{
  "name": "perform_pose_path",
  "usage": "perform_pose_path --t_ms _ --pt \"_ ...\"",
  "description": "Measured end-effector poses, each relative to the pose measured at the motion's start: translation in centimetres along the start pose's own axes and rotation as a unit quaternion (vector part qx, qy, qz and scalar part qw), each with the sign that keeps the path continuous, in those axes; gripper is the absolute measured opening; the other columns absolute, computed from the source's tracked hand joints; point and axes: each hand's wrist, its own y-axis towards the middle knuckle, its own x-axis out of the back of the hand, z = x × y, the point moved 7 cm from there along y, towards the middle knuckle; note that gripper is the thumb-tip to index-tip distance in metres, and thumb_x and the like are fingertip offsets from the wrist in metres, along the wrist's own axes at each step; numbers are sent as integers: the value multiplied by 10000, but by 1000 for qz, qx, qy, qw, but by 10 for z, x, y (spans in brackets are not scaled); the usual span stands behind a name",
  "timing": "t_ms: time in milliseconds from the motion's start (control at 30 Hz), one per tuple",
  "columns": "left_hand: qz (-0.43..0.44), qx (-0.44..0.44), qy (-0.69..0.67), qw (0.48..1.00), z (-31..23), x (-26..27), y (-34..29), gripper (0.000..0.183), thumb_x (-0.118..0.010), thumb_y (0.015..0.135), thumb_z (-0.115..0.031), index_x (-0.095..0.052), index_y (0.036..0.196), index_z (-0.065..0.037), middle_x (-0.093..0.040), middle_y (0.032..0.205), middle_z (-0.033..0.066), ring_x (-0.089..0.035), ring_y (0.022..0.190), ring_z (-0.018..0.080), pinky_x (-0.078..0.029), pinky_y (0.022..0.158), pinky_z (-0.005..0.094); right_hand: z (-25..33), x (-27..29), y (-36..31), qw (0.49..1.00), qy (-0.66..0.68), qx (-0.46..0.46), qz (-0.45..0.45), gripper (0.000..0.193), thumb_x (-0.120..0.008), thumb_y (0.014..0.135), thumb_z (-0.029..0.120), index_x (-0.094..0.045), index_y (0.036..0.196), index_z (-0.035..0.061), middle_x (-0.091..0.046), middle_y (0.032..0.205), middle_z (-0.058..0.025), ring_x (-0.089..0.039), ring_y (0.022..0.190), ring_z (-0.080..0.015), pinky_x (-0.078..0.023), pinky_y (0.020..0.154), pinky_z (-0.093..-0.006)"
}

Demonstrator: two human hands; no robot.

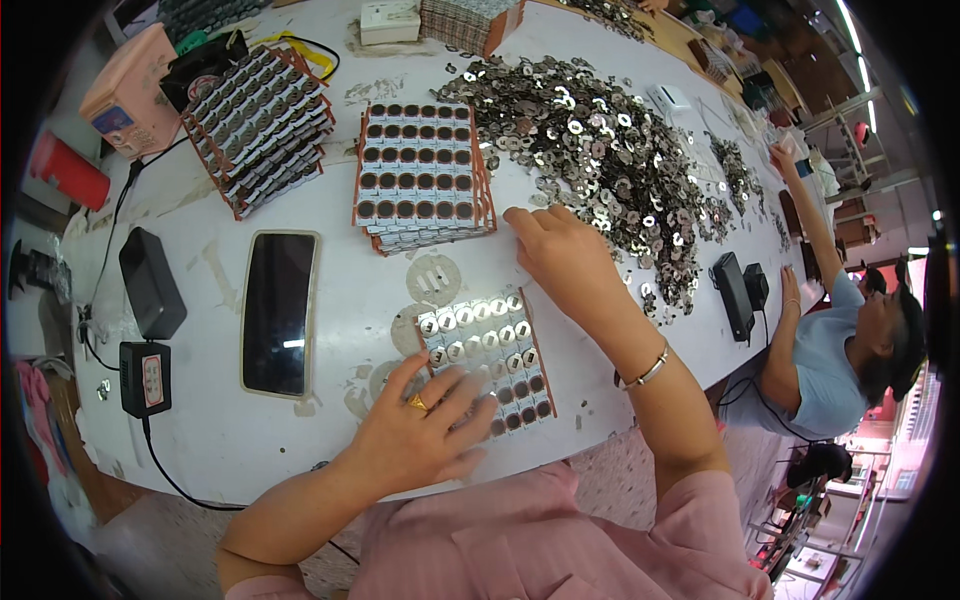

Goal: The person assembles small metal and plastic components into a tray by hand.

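In front of me on the table lies a card sheet [519,389] with rows of round dark spots. Shiny flat metal pieces [482,311] cover its upper rows, while the lower rows show bare dark spots. My left hand [425,415], wearing a gold ring, is over the sheet's left side with fingers spread, slightly blurred. Beside the large heap of small metal pieces [610,140], my right hand [565,255] has its fingers bent together; what they hold, if anything, is hidden. Just left of its fingertips stands a stack of similar sheets [418,160].
A taller stack of filled sheets [255,125] stands at the far left, near a pink box [130,95]. A phone [281,310] and black adapters [150,285] lie on the left. On the right, a co-worker [825,350] reaches over the table near a black device [735,295].
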Motion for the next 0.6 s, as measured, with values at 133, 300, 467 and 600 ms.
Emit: perform_pose_path --t_ms 133,300,467,600 --pt "-4 11 -2 1000 1 2 -1 539 -797 774 -471 -691 1201 -159 -675 1284 74 -628 1196 263 -404 1125 598 -19 14 -10 963 252 -64 -77 244 -698 956 -5 -698 1198 27 -771 935 -101 -738 817 -173 -607 730 -313" --pt "-103 83 -125 983 16 16 6 456 -848 824 -381 -715 1169 -114 -710 1097 42 -669 1048 242 -431 1083 490 -8 3 -43 762 603 -232 35 169 -679 1005 7 -712 1169 -16 -769 979 -82 -720 866 -113 -604 765 -277" --pt "-127 189 -261 938 36 23 6 309 -862 869 -252 -713 1099 -108 -743 972 18 -665 894 233 -448 927 404 55 -10 -76 627 723 -258 134 210 -709 980 -9 -714 1189 -13 -769 984 -90 -714 831 -129 -607 772 -283" --pt "-139 172 -266 938 35 22 2 156 -812 914 -216 -733 985 -101 -729 888 11 -648 823 226 -446 890 378 71 -16 -90 574 767 -262 113 240 -745 962 -16 -724 1201 -17 -763 999 -100 -721 856 -142 -608 805 -291"
